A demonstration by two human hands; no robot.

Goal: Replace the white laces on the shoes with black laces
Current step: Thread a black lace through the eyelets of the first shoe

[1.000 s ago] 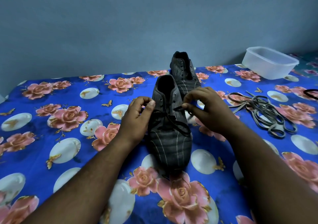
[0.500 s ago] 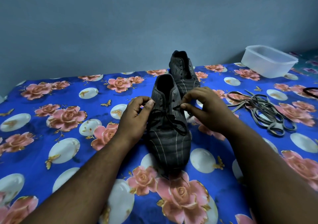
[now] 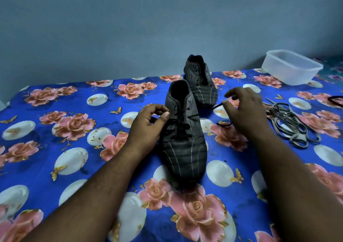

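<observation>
Near shoe (image 3: 183, 148), dark with pale stripes, toe toward the camera, lying on the blue floral cloth (image 3: 55, 130). Black lace (image 3: 181, 135) crossed through its lower eyelets; upper eyelets unthreaded.

Left hand (image 3: 148, 122) against the shoe's left side at the eyelets, thumb and forefinger pinched together at the lace there, other fingers curled under.

Right hand (image 3: 243, 111) off to the right of the shoe, above the cloth, fingers loosely spread; thumb and forefinger pinch the free end of the black lace, which runs back toward the shoe. A loop of it lies on the cloth beneath the hand.

Right of that hand: heap of pale removed laces (image 3: 289, 124), loose on the cloth.

Behind the near shoe: second shoe (image 3: 200, 82), eyelets bare, just touching or nearly so.

Far right: clear plastic tub (image 3: 291, 67) near the wall.
</observation>
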